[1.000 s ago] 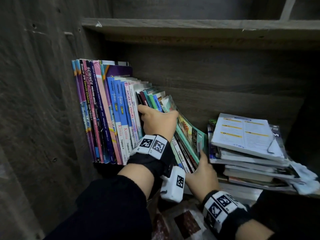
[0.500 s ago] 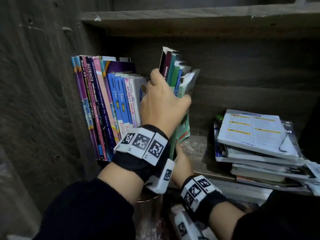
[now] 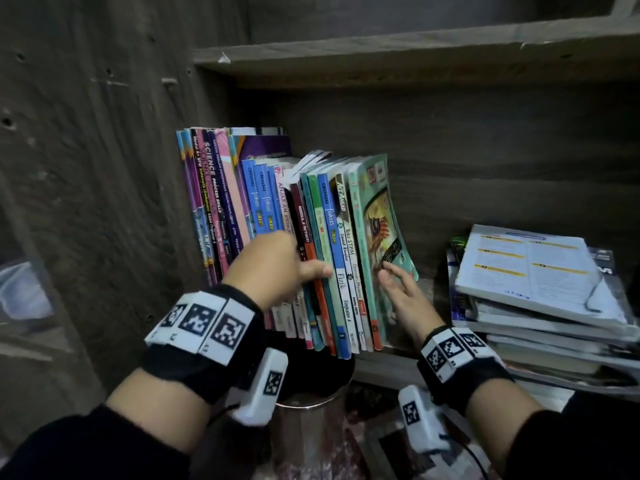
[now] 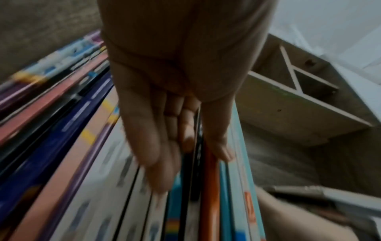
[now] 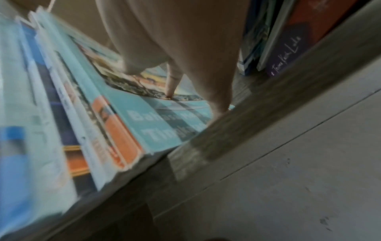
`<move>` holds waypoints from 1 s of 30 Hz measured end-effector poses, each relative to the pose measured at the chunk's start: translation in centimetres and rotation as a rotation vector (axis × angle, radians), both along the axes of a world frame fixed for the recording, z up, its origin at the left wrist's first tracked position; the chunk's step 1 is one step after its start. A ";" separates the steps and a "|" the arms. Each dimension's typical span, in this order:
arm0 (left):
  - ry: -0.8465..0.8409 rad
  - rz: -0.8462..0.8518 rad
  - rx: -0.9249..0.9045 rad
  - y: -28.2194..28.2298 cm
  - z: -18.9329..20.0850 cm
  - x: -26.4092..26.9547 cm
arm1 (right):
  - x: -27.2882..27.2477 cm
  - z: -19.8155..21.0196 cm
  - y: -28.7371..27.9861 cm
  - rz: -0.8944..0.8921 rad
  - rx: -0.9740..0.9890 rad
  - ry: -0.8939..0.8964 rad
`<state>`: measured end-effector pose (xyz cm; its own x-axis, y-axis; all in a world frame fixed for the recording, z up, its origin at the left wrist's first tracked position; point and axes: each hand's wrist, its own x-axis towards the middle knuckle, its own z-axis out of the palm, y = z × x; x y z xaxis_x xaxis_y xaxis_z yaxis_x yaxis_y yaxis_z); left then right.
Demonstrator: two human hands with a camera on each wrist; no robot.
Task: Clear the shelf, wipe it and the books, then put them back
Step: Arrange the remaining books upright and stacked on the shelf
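The left hand (image 3: 277,268) grips a sheaf of upright books (image 3: 332,258) near their middle: its thumb lies across the front spines and, in the left wrist view, its fingers (image 4: 156,154) reach in between the volumes, closed round the bundle. The right hand (image 3: 405,296) is flat and relaxed, its fingertips (image 5: 170,93) touching the cover of the outermost teal book (image 3: 377,237) — steadying it, not gripping it.

The sheaf stands on the shelf (image 3: 388,367), leaning a little leftward against the row of taller books (image 3: 221,202) by the side wall. To the right, well apart, lies a flat pile of books (image 3: 540,282).

Judging from how things lie, the step in hand is seating this sheaf back into the row. To do it well, the bottom edges should all land on the board together; the teal cover bows outward and looks limp, so the right palm would best press low and flat on it while the left hand slides out from between the spines without dragging a thin volume forward. Pushing the sheaf snug against the tall row should keep it from slumping into the gap beside it.
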<state>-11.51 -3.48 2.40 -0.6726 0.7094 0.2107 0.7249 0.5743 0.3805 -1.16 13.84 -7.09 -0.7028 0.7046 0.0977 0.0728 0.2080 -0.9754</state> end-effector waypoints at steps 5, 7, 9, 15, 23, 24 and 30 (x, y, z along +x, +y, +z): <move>-0.328 -0.067 -0.130 0.4 -5.4 -0.7 | -1.1 -0.3 1.2 -0.074 -0.042 -0.057; -0.348 -0.075 -0.102 0.2 -6.2 -1.3 | -1.6 -0.3 1.1 -0.110 -0.060 -0.092; -0.361 -0.095 -0.031 -0.5 -6.1 -2.0 | -2.0 -0.4 1.4 -0.151 -0.086 -0.085; -0.622 -0.199 0.505 -0.7 -3.8 -2.9 | -3.4 -1.5 2.1 -0.149 0.013 -0.080; -0.547 -0.053 0.801 2.0 -1.8 -1.9 | -2.9 -1.0 1.3 -0.146 0.016 -0.098; -0.556 -0.074 0.780 1.7 -1.9 -1.8 | -2.8 -1.0 1.3 -0.139 0.020 -0.098; -0.408 -0.125 0.010 -0.4 -5.4 -3.8 | -2.3 -1.3 1.3 -0.121 0.012 -0.098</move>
<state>-15.27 -3.83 -2.95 -0.6113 0.7900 -0.0474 0.5778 0.4864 0.6554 -3.47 15.18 -8.42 -0.6193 0.7841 0.0416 0.1931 0.2035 -0.9598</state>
